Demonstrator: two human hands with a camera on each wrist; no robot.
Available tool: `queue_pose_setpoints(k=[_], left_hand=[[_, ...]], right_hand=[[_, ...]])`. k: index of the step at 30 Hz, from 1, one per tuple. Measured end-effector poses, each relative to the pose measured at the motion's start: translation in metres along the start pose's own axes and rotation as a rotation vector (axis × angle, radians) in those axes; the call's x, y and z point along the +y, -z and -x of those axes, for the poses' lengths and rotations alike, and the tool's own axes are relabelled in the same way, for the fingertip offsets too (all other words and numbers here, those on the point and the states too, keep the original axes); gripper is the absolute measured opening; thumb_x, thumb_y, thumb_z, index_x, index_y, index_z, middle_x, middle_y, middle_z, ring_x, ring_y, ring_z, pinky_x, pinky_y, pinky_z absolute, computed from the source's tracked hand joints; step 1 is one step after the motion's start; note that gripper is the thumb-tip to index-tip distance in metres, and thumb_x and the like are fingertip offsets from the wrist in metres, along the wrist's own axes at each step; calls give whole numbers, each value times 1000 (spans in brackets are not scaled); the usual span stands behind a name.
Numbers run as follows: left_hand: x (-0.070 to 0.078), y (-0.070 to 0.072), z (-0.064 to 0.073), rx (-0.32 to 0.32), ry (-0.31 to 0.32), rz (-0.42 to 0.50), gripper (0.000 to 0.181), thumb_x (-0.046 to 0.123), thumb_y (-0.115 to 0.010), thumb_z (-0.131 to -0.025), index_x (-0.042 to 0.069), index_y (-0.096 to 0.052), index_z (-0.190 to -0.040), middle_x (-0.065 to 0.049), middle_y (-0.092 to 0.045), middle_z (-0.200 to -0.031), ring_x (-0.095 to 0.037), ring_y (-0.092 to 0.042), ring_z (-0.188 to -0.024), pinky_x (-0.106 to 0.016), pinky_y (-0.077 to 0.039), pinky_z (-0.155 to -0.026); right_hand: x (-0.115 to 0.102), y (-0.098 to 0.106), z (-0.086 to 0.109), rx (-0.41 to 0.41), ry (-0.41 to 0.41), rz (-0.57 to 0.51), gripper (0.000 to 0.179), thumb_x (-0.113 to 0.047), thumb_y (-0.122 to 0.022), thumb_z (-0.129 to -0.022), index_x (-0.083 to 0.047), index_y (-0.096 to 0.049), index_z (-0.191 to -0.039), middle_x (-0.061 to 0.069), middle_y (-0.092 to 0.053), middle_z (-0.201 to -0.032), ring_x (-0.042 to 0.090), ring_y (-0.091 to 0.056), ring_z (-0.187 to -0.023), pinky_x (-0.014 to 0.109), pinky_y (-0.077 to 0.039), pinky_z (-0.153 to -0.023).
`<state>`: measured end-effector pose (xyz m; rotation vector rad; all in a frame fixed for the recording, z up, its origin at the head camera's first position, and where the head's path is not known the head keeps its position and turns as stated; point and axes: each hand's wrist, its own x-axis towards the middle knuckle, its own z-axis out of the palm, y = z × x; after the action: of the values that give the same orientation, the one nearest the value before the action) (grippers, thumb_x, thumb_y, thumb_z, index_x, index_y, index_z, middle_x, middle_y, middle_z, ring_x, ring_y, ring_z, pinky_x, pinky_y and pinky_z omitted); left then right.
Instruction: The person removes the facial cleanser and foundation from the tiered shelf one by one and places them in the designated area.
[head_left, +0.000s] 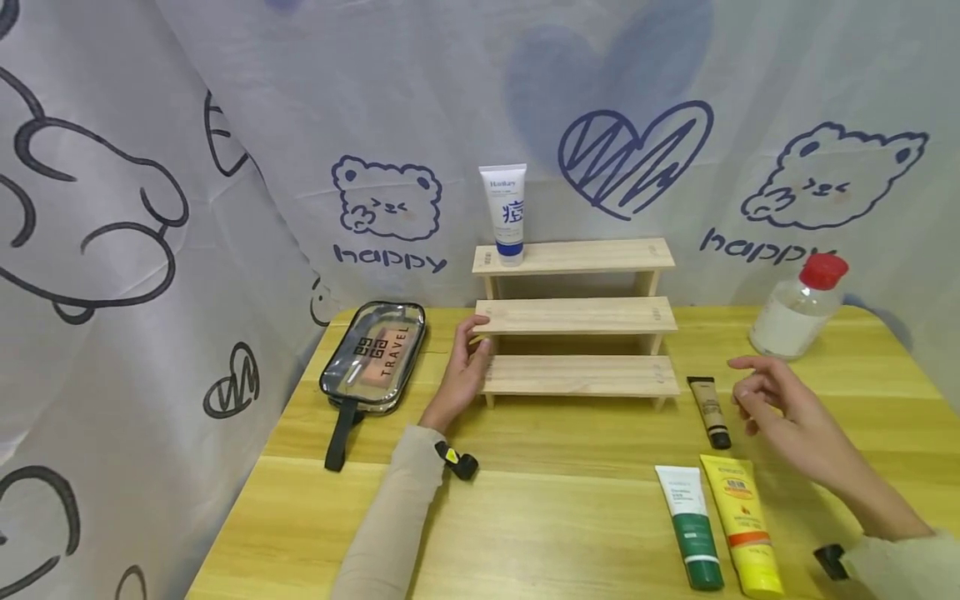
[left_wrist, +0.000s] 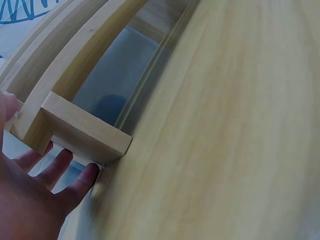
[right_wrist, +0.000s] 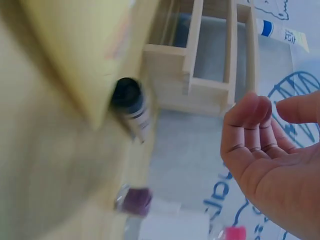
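At the left end of a wooden three-step rack (head_left: pixel 577 375), my left hand (head_left: pixel 461 371) touches the shelf ends, its fingers against the outer side of the end piece (left_wrist: pixel 87 127) in the left wrist view. A white tube with a blue cap (head_left: pixel 504 212) stands upright on the top step. Over the table's right side, my right hand (head_left: pixel 787 417) is held with loosely bent fingers, thumb and fingers apart and nothing between them. Nearest to it lies a small beige tube with a black cap (head_left: pixel 708 410). A white-and-green tube (head_left: pixel 688 525) and a yellow tube (head_left: pixel 742 521) lie in front.
A clear zip pouch (head_left: pixel 375 358) with a black strap lies left of the rack. At the back right stands a clear bottle with a red cap (head_left: pixel 798 308). A purple cap (right_wrist: pixel 136 201) shows in the right wrist view. Printed curtains (head_left: pixel 465 100) hang behind the table.
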<state>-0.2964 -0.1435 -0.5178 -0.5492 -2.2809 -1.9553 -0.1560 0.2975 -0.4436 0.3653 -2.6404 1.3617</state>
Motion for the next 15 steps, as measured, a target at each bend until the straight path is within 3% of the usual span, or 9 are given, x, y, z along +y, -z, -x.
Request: queue_pose_setpoints(k=[9, 15], left_hand=[[-2, -2, 0, 8, -14, 7, 39, 12, -44, -118, 12, -38, -157, -27, -49, -146, -56, -53, -136, -37, -46, -108], [-4, -2, -1, 9, -42, 2, 38, 12, -44, -118, 10, -39, -156, -25, -50, -142, -56, -52, -130, -33, -45, -105]], right_hand=[[-27, -11, -47, 27, 39, 1, 44, -6, -55, -113, -2, -44, -155, -14, -62, -107, -3, -61, -92, 21, -59, -70], [-43, -17, -74, 28, 53, -50, 44, -11, -54, -115, -2, -44, -156, -6, -64, -111, 2, -63, -97, 20, -60, -75]])
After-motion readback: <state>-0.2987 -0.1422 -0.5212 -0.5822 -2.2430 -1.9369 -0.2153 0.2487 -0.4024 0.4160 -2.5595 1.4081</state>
